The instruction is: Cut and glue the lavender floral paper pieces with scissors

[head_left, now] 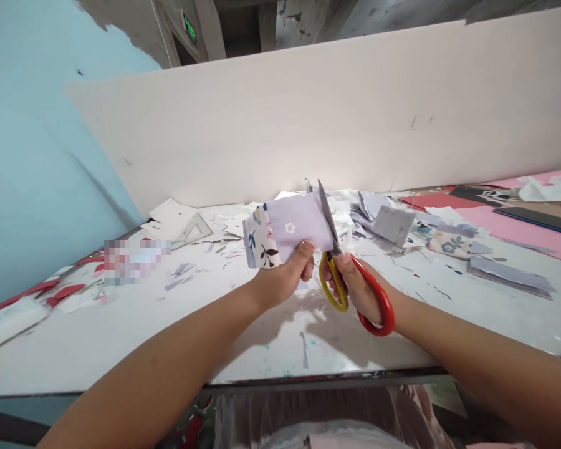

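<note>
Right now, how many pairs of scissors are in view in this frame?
1: the red-and-yellow-handled scissors, held in the right hand, blades at the edge of the lilac floral fabric. Others could be hidden under the scraps.

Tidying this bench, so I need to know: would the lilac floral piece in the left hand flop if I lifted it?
Probably not much: the lilac floral piece juts from the left hand without drooping. It looks light, held by just one hand's fingers. Its folded layers might slide if pushed.
</note>
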Demonstrator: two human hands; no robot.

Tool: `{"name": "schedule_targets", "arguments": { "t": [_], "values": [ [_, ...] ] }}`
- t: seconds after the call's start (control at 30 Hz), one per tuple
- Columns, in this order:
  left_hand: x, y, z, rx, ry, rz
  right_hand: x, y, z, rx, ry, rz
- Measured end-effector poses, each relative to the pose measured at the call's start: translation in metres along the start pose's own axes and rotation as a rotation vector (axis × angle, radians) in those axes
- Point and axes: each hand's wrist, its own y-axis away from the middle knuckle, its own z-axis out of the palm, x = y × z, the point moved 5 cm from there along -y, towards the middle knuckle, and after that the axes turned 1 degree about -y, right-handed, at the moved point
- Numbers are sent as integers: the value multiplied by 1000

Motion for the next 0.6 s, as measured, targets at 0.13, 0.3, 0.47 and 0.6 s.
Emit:
{"name": "schedule_targets", "arguments": {
  "t": [0.13, 0.3, 0.47, 0.6],
  "values": [
    [-1, 1, 0, -17, 4, -13, -2, 0, 0, -18, 50, 2],
    [0, 1, -2, 22, -2, 5, -4, 2, -3, 44, 107, 9],
    [1, 2, -2, 40, -10, 18, -1, 1, -7, 99, 116, 25],
    [0, 1, -2, 62, -13, -3, 4, -1, -8, 106, -30, 73]
  ]
}}
